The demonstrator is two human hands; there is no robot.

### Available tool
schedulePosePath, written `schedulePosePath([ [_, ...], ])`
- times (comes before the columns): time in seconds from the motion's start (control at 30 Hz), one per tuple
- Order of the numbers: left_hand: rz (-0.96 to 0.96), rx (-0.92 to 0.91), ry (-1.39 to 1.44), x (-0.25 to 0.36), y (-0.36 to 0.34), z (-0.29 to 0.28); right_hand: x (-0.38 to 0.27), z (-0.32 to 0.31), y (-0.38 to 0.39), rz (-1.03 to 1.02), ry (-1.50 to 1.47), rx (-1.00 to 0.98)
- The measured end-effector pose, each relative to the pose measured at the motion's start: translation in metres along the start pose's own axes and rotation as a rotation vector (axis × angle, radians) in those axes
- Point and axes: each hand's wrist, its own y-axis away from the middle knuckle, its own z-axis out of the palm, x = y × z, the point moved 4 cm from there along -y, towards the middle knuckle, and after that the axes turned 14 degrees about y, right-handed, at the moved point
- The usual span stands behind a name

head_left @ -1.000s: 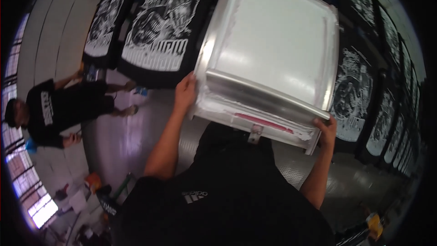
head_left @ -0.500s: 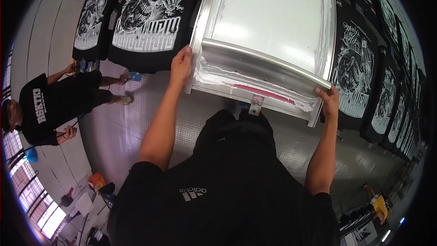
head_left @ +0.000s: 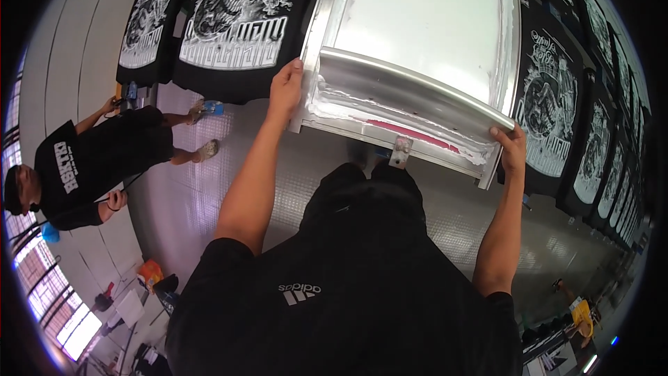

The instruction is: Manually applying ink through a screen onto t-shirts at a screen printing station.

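A screen-printing frame [head_left: 309, 63] with metal sides and a pale mesh [head_left: 417, 14] lies in front of me. White ink [head_left: 334, 108] is smeared along its inner edges, and a pinkish-red strip shows near its front. A long metal squeegee [head_left: 417, 83] rests slantwise across the front part of the mesh. My left hand [head_left: 285, 92] is closed on the left side of the frame, its thumb on top. Around the right side, by the squeegee's right end, my right hand [head_left: 511, 147] is closed too; its fingers underneath are partly hidden.
Black T-shirts [head_left: 229, 76] with white prints lie on boards to the left, and more black shirts [head_left: 546, 97] line the right. A metal bracket [head_left: 400, 152] sticks out below the frame's front edge. Another person [head_left: 104, 160] in black stands on the left walkway.
The view has shifted slightly, so the frame and shirts sit a little further right. Both hands keep their hold on the frame. The other person's near foot and head have moved.
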Motion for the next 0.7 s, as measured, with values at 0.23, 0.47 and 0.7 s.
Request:
schedulePosePath([
  [0.23,-0.045,-0.040,0.096,0.003,0.000,0.000,0.002,0.001,0.000,-0.006,0.025,0.011],
  [0.47,-0.038,-0.023,0.062,-0.002,0.004,0.004,0.006,-0.004,0.004,0.019,0.043,0.011],
  [0.7,-0.067,-0.030,0.142,-0.001,-0.006,-0.004,0.004,0.000,-0.002,-0.010,0.040,-0.005],
])
